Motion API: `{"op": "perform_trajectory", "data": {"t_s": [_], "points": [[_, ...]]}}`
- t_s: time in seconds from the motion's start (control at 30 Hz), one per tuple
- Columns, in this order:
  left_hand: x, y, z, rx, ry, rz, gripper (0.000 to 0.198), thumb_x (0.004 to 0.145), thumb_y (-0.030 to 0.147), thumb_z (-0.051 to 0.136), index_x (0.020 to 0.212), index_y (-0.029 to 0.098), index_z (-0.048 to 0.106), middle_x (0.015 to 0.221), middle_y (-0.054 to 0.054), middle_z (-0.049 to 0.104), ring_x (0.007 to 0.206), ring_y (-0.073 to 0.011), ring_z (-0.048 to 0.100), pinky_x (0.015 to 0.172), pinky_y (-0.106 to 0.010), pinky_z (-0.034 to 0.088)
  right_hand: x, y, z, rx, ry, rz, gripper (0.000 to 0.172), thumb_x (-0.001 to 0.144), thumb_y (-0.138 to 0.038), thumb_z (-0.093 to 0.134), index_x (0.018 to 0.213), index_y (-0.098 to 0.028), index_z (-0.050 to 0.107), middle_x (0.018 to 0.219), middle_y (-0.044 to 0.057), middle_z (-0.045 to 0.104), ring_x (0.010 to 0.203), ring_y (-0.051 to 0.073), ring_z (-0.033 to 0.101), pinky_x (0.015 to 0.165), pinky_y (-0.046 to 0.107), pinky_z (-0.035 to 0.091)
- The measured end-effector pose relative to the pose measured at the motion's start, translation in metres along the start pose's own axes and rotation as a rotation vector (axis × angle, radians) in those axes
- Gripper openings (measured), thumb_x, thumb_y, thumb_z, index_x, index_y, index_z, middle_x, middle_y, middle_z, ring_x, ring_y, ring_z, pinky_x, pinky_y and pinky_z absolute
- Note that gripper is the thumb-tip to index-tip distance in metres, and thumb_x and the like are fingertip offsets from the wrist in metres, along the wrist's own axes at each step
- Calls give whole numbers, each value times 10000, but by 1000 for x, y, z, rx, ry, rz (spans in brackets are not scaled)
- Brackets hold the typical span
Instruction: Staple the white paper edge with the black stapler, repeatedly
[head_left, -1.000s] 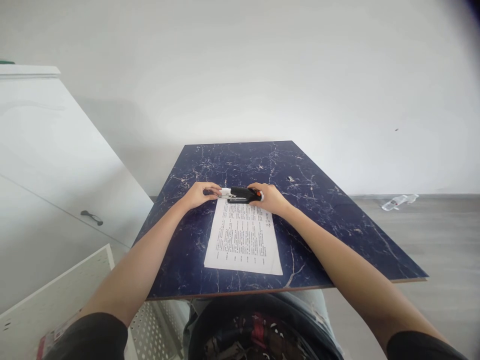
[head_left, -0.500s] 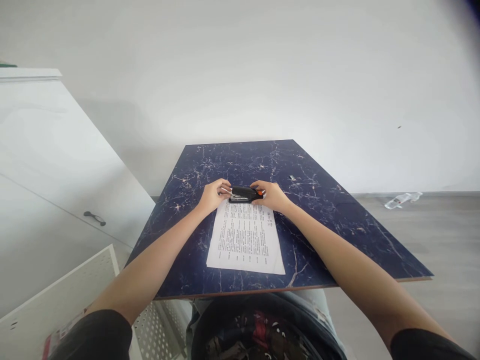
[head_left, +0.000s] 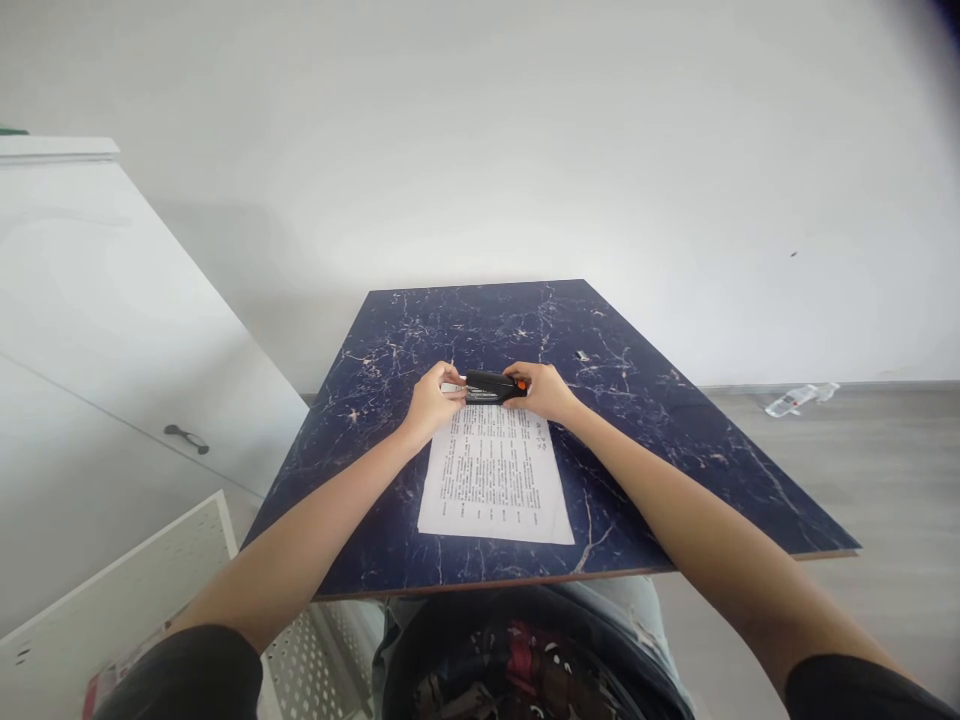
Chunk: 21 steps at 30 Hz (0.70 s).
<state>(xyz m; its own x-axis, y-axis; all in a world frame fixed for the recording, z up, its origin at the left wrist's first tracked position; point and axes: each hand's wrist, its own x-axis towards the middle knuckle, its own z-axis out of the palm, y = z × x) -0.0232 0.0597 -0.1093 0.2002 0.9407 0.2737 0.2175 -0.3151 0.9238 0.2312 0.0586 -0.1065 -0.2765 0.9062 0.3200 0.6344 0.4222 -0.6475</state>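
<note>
A black stapler (head_left: 489, 386) with an orange end lies across the top edge of a printed sheet of paper (head_left: 493, 470) on a dark blue marbled tabletop (head_left: 645, 420). My left hand (head_left: 435, 400) has its fingers curled on the stapler's left end, by the paper's top left corner. My right hand (head_left: 544, 390) grips the stapler's right, orange end.
A tiny light object (head_left: 581, 356) lies on the tabletop beyond my right hand. A white cabinet (head_left: 112, 330) with a dark handle stands to the left, and a white perforated panel (head_left: 112, 610) below it. A crumpled clear plastic bottle (head_left: 796, 399) lies on the grey floor at right.
My left hand slid right along the stapler, covering its white left end, and sits closer to the paper's corner. The stapler shifted slightly right. My right hand stayed on it.
</note>
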Motion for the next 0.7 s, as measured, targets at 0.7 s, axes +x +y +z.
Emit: {"op": "perform_trajectory", "data": {"t_s": [0.7], "points": [[19, -28, -29, 904, -166, 138, 505, 913, 58, 476, 1385, 202, 582, 1439, -103, 612, 1353, -289, 532, 1164, -470, 388, -4, -17, -23, 127, 292, -20, 344, 827, -206, 713, 1170, -225, 720, 1097, 66, 774, 990, 263, 735, 931, 459, 580]]}}
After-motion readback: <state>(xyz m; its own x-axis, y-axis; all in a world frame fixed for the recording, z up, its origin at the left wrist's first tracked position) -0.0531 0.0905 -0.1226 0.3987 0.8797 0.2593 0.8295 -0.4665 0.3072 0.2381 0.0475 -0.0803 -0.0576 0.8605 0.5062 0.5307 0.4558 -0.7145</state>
